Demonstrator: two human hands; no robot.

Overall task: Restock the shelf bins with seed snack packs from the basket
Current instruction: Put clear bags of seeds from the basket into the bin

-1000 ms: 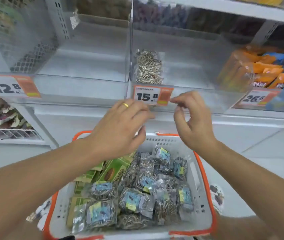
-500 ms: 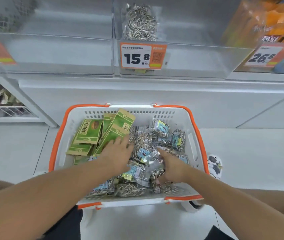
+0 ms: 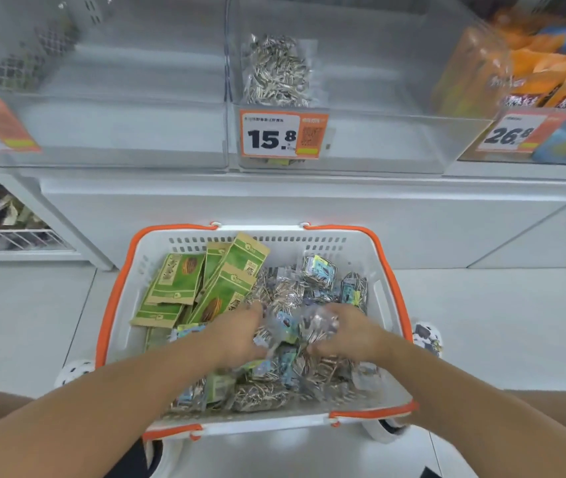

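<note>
Both hands had dug deeper among the clear seed packs (image 3: pixel 285 298) since half a second before. Left hand (image 3: pixel 240 334) and right hand (image 3: pixel 347 331) sat mid-basket (image 3: pixel 390 301), fingers curled into packs; blur hid the exact grips. Green packs (image 3: pixel 178 277) lay at 10 o'clock of the left hand. One seed pack (image 3: pixel 276 75) stood in the 12 o'clock bin (image 3: pixel 378 139).

Orange snack bags (image 3: pixel 536 75) upper right; price tag 26.8 (image 3: pixel 512 134) below.
</note>
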